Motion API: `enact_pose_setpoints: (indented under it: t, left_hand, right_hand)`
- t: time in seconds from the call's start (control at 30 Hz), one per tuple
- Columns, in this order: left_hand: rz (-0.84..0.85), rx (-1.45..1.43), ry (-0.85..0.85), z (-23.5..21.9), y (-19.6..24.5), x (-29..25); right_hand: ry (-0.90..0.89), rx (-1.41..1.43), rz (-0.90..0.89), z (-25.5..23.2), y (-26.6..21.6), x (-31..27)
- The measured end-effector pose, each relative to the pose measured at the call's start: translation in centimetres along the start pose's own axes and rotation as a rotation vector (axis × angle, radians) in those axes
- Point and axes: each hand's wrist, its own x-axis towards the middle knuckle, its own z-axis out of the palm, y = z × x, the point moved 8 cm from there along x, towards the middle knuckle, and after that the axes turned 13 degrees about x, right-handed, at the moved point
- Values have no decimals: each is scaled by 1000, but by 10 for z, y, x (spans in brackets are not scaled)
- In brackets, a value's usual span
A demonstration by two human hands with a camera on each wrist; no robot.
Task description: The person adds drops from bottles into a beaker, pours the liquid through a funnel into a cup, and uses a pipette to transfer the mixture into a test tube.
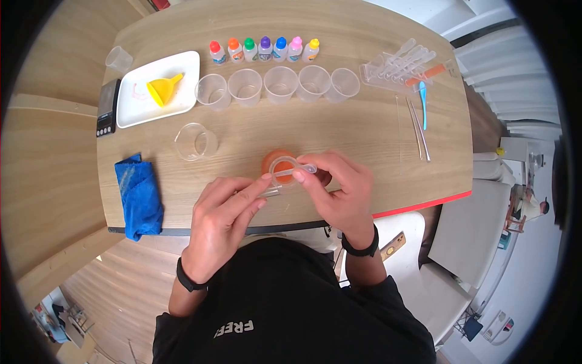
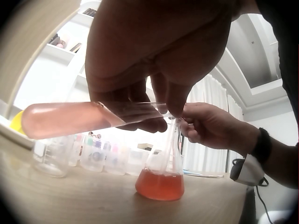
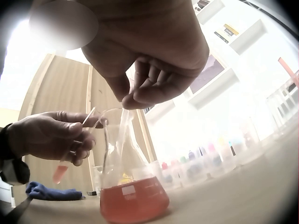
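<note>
A conical flask (image 1: 267,162) (image 2: 160,185) (image 3: 134,200) of orange-red liquid stands upright on the table, before the person. The left hand (image 1: 221,215) (image 2: 154,56) (image 3: 51,135) grips a tilted glass test tube (image 1: 271,192) (image 2: 70,120) (image 3: 60,172) near its mouth, beside the flask's neck; pinkish-orange liquid lies in its rounded end. Between thumb and fingers, the right hand (image 1: 344,191) (image 2: 217,126) (image 3: 149,56) pinches a clear plastic dropper (image 1: 285,172) (image 3: 123,128) at its top, over the flask. In the right wrist view its stem appears within the flask's neck.
Several plastic cups (image 1: 280,84) line up behind the flask, below several dye bottles (image 1: 265,50). A beaker (image 1: 195,143), blue cloth (image 1: 139,197), scale (image 1: 107,109) and white tray (image 1: 130,114) with yellow funnel (image 1: 160,91) are left; a tube rack (image 1: 388,76) and thin tools (image 1: 422,109) right.
</note>
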Motion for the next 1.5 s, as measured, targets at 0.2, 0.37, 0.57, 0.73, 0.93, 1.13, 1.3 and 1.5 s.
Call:
enact_pose_setpoints:
  t: [0.2, 0.37, 0.57, 0.73, 0.93, 1.13, 1.3, 1.5]
  left_hand:
    - [2, 4, -13, 0, 0, 0]
    - [-3, 19, -51, 0, 1, 0]
    - [-1, 5, 0, -1, 1, 0]
    - [0, 3, 1, 0, 0, 0]
    - [5, 14, -26, -1, 1, 0]
    - [15, 22, -43, -1, 2, 1]
    - [15, 29, -36, -1, 1, 1]
    - [5, 13, 15, 0, 1, 1]
  right_hand:
    - [14, 9, 7, -1, 1, -1]
    - [-8, 41, -9, -1, 0, 1]
    - [-39, 57, 3, -1, 1, 0]
    - [-39, 70, 16, -1, 3, -1]
    - [126, 195, -11, -26, 3, -13]
    - [403, 522, 45, -67, 17, -26]
    - [510, 688, 66, -82, 32, -28]
    - [463, 704, 100, -79, 38, -31]
